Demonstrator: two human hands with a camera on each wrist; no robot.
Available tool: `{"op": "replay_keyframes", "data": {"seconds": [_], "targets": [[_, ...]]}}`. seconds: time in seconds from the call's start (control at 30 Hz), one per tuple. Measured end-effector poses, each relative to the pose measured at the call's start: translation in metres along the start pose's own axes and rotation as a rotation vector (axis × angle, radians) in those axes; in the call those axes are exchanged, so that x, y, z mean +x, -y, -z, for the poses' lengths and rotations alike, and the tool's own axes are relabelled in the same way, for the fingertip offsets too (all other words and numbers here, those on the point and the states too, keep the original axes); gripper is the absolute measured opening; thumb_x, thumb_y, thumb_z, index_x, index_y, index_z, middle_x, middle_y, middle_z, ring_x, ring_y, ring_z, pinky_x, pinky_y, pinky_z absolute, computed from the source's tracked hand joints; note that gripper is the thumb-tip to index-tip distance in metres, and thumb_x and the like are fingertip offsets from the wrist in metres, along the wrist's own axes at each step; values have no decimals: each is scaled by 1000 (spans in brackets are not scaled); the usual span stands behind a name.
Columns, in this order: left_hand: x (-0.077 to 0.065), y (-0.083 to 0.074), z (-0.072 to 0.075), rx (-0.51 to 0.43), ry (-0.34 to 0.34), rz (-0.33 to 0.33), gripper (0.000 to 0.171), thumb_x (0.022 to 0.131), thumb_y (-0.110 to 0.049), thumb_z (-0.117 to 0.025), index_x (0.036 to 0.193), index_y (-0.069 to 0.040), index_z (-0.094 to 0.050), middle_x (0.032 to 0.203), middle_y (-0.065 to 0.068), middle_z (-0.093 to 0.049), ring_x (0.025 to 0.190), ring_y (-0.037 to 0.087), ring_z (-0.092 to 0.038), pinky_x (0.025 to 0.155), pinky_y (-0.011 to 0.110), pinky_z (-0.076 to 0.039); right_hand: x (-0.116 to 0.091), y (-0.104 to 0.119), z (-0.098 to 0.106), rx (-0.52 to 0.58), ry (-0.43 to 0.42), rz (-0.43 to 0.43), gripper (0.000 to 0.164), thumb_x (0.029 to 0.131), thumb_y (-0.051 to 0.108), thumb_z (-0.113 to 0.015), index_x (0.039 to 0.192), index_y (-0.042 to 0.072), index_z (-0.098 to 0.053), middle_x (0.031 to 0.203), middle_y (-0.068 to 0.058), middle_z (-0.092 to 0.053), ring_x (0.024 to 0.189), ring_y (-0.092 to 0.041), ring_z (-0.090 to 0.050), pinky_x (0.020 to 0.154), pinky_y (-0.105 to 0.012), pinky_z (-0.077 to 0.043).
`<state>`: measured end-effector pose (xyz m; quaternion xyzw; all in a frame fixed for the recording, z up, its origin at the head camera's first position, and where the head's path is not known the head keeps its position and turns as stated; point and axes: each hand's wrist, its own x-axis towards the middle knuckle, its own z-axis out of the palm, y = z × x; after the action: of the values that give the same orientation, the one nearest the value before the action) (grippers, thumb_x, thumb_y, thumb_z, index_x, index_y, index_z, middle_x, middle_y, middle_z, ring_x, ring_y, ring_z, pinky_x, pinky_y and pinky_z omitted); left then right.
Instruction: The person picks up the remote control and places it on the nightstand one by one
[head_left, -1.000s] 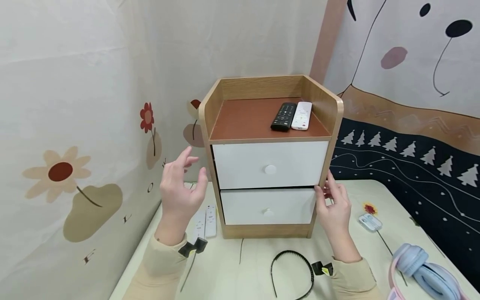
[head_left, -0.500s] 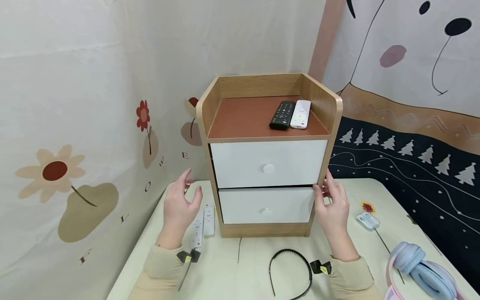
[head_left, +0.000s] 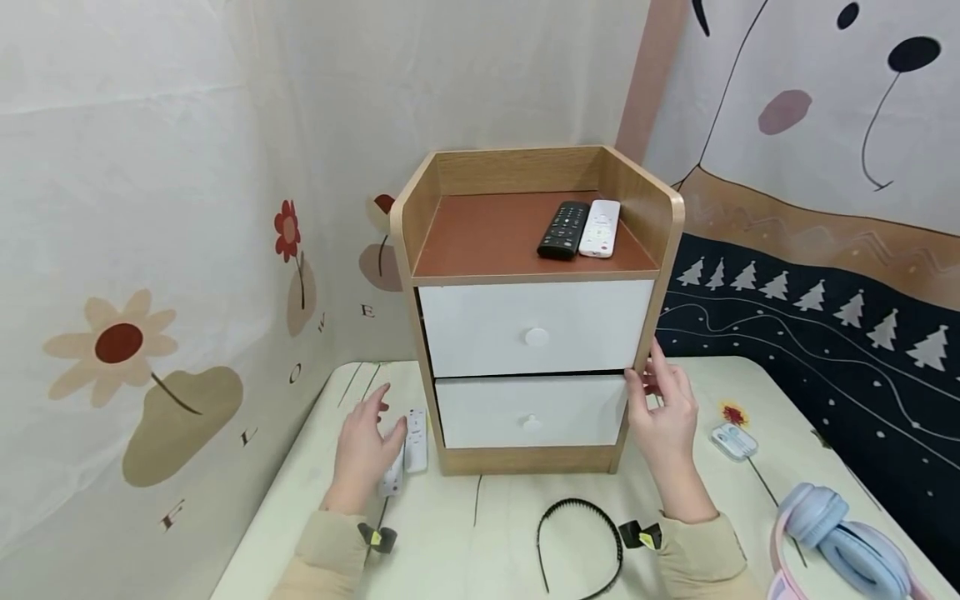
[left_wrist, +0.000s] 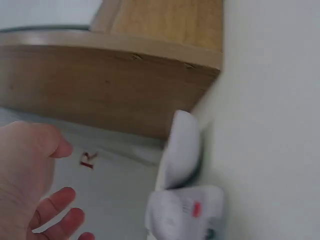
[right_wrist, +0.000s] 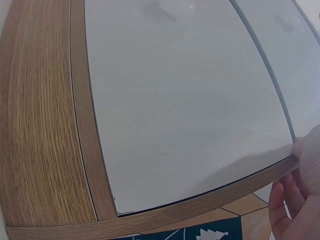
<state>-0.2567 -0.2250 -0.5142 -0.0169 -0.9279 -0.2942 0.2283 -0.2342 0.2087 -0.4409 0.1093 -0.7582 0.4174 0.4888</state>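
Note:
A small wooden cabinet [head_left: 528,460] with two white drawers stands on the table, both drawers closed in. My right hand [head_left: 667,421] grips its right side edge. The right wrist view shows that thumb on the front by the gap between the drawers, fingers [right_wrist: 280,205] round the side. My left hand [head_left: 362,450] hovers left of the cabinet, fingers loosely bent, holding nothing. Beside it lie two white remotes, one [head_left: 417,442] near the cabinet and another [head_left: 393,479] partly hidden by the hand. On the cabinet's top shelf are a black remote [head_left: 564,230] and a white remote [head_left: 600,228].
A black headband [head_left: 576,502] lies in front of the cabinet. To the right are a small clear case [head_left: 734,442] and blue-and-pink headphones [head_left: 817,517]. Printed cloth [head_left: 187,208] hangs close behind and at the left.
My left hand has come down from beside the upper drawer to just above the white remotes on the table. The right hand has stayed on the cabinet edge.

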Motion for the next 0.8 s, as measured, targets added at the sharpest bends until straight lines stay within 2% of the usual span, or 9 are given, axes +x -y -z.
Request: {"op": "replay_keyframes", "data": {"seconds": [0.27, 0.47, 0.67, 0.8], "targets": [[-10, 12, -8, 42, 166, 139, 72, 98, -27, -72, 162, -8, -46, 142, 26, -62, 129, 46, -62, 104, 63, -53, -1, 0, -1, 1, 6, -5, 66, 97, -8, -76, 158, 5, -58, 105, -27, -67, 98, 17, -52, 86, 3, -44], [-15, 19, -10, 67, 255, 209, 74, 92, -27, -77, 156, -4, -50, 140, 31, -61, 121, 45, -65, 101, 63, -55, -1, 0, -1, -1, 13, -8, 67, 96, -8, -76, 159, 6, -57, 105, -27, -67, 98, 17, -51, 86, 4, -44], [-17, 25, -12, 87, 296, 240, 64, 91, -30, -78, 146, -2, -59, 128, 27, -66, 102, 34, -66, 87, 54, -58, -1, 0, 0, -4, 12, -11, 66, 97, -8, -75, 159, 5, -57, 105, -27, -66, 99, 18, -52, 86, 3, -44], [-15, 26, -12, 90, 294, 248, 57, 95, -29, -74, 145, -3, -62, 125, 26, -68, 99, 33, -66, 82, 51, -57, 0, 0, 0, -10, 10, -18, 65, 98, -7, -75, 159, 5, -57, 105, -27, -66, 99, 20, -51, 86, 3, -44]]}}
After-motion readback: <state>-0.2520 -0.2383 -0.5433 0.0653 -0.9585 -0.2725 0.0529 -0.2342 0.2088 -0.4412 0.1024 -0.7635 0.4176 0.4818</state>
